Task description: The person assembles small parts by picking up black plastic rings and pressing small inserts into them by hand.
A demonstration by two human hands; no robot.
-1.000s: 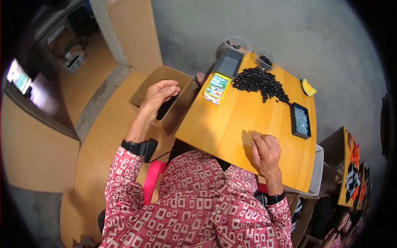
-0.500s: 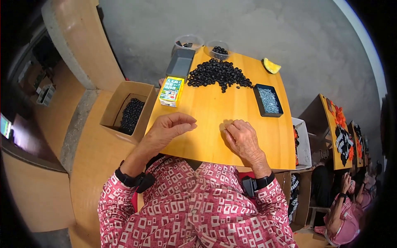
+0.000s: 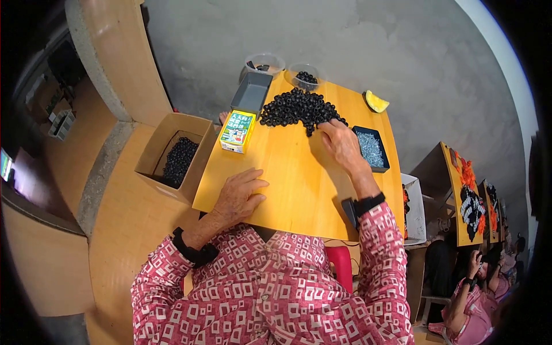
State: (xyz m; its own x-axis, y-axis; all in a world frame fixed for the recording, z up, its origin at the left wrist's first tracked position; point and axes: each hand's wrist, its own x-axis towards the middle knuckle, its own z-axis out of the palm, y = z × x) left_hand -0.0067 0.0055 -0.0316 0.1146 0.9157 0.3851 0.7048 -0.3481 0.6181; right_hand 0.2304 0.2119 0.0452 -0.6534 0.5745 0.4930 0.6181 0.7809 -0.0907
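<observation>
A heap of small black ring-shaped pieces (image 3: pixel 296 107) lies at the far side of the wooden table (image 3: pixel 282 178). My right hand (image 3: pixel 343 146) reaches to the heap's right edge, fingers bent and close together, tips at the pieces. What they grip, if anything, is hidden. At the near left edge of the tabletop rests my left hand (image 3: pixel 237 196), fingers loosely stretched and holding nothing. Right of my right hand sits a black tray (image 3: pixel 380 168) of small, shiny, pale bits. A yellow and green carton (image 3: pixel 237 131) stands left of the heap.
Behind the carton is a grey tray (image 3: pixel 253 92); two clear tubs (image 3: pixel 264 62) with black pieces stand at the back. A yellow wedge (image 3: pixel 376 102) lies far right. An open cardboard box (image 3: pixel 150 169) holding black pieces is at left, a white bin (image 3: pixel 415 210) at right. Other people (image 3: pixel 468 305) sit beyond.
My right hand has moved forward from the near table edge to the right side of the heap. My left hand has lowered from a curled pose and lies flatter on the table.
</observation>
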